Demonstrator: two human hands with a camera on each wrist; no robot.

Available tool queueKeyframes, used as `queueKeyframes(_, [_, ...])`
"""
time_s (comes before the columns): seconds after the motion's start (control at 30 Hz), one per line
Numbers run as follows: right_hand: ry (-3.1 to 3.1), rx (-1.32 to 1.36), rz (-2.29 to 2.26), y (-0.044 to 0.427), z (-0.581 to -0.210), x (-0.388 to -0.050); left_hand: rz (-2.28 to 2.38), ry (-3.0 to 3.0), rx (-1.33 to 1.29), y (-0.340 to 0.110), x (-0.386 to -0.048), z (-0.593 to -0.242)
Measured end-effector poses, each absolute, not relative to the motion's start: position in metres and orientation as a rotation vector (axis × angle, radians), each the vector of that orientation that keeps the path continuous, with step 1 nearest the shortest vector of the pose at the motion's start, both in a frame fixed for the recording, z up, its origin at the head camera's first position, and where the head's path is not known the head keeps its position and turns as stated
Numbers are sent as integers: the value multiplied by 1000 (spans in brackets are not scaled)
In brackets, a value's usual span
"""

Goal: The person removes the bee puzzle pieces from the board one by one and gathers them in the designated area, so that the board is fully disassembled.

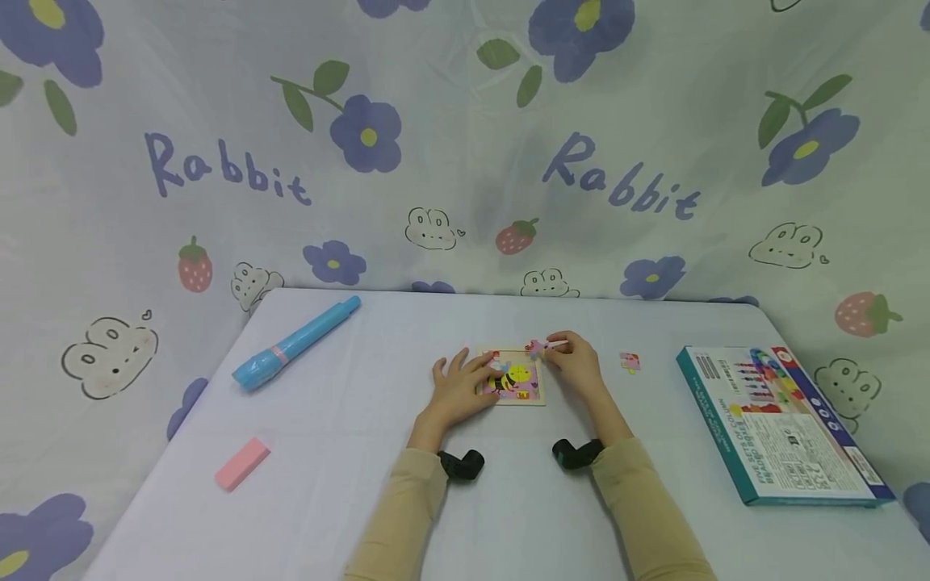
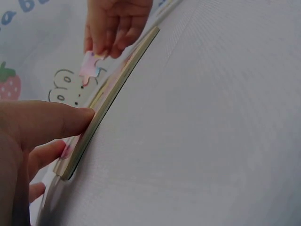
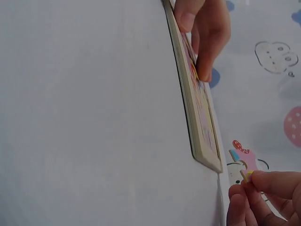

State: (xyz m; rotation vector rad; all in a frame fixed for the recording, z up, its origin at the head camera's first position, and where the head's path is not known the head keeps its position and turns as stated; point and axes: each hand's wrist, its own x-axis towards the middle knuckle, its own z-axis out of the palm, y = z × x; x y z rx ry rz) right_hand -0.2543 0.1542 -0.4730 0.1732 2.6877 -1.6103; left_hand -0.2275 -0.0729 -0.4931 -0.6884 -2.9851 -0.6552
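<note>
A small square puzzle board (image 1: 539,395) with a bee picture lies flat on the table. My left hand (image 1: 459,393) rests on its left part with spread fingers; in the left wrist view the thumb of the left hand (image 2: 42,127) presses the board's edge (image 2: 113,94). Just above the board's upper right corner, my right hand (image 1: 579,365) pinches a pink puzzle piece (image 1: 536,348). The right wrist view shows that piece (image 3: 249,159) between thumb and fingers of the right hand (image 3: 270,195), held apart from the board (image 3: 202,127).
Another pink puzzle piece (image 1: 630,361) lies right of the right hand. A flat box (image 1: 785,428) is at the right side of the table. On the left are a blue pen-shaped object (image 1: 298,343) and a pink block (image 1: 243,464).
</note>
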Motion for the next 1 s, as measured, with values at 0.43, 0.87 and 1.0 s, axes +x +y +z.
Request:
queueKeyframes(0.43, [2542,409,-1848,202,-471,-244,-663,-3000,-680,-73,-226,-491])
queueKeyframes(0.87, [2585,583,-1763,240,-470,-237,-683,-2993,-684,-73,-226,-492])
queueKeyframes(1.0, [2601,607,-1730,246,-467,-235,-673,-2992,-690,-73,-226,-492])
